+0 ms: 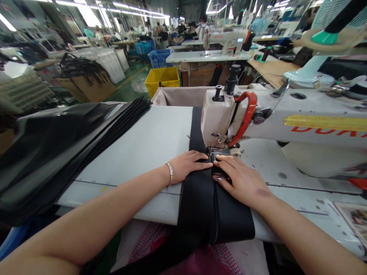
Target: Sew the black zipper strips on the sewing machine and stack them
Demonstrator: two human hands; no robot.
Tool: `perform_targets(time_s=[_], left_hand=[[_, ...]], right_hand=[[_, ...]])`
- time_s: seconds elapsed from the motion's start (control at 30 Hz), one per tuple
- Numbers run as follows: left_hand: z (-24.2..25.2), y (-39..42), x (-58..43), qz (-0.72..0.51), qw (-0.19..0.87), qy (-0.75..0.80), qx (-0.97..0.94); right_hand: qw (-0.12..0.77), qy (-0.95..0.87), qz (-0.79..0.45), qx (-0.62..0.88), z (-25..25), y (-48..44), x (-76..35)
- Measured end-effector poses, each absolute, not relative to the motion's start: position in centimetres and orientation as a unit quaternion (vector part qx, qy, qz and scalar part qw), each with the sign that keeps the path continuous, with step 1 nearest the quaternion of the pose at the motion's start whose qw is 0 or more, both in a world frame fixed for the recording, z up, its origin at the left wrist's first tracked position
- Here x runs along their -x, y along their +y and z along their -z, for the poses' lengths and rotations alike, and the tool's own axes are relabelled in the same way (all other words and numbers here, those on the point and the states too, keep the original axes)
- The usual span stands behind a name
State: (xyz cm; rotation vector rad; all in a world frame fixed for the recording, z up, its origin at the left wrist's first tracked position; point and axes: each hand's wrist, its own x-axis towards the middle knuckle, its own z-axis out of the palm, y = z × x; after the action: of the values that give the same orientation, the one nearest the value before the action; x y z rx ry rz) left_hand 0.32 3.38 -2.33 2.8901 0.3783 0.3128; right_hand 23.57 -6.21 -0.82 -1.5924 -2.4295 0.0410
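Black material (197, 198) runs in a long strip under the needle area of a white sewing machine (216, 118) and hangs over the table's front edge. My left hand (190, 164), with a silver bracelet at the wrist, lies on the strip just left of the needle, fingers stretched out. On the right side of the seam, my right hand (241, 177) rests on the black material with its fingers spread. Something thin and metallic (222, 177) shows by its lower fingers; most of it is hidden. Both hands' fingertips are close together before the presser foot.
A stack of black pieces (114, 133) covers the table's left side. Behind the table (160, 133) stand a fabric-lined bin (180, 95), a yellow crate (162, 78) and a blue crate (159, 57). A fan base (309, 74) stands at the back right.
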Motion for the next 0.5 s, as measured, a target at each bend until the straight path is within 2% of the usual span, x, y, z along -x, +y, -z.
perform_targets(time_s=[0.3, 0.4, 0.5], left_hand=[[2.4, 4.5, -0.5, -0.123, 0.147, 0.138, -0.972], [1.5, 5.6, -0.8, -0.12, 0.196, 0.219, -0.948], [0.5, 7.8, -1.5, -0.149, 0.184, 0.357, -0.904]], right_hand=[[0.121, -0.825, -0.024, 0.552, 0.8, -5.0, -24.0], [0.127, -0.795, -0.058, 0.591, 0.4, -4.1, -24.3], [0.149, -0.727, -0.097, 0.664, 0.3, -2.6, -24.7]])
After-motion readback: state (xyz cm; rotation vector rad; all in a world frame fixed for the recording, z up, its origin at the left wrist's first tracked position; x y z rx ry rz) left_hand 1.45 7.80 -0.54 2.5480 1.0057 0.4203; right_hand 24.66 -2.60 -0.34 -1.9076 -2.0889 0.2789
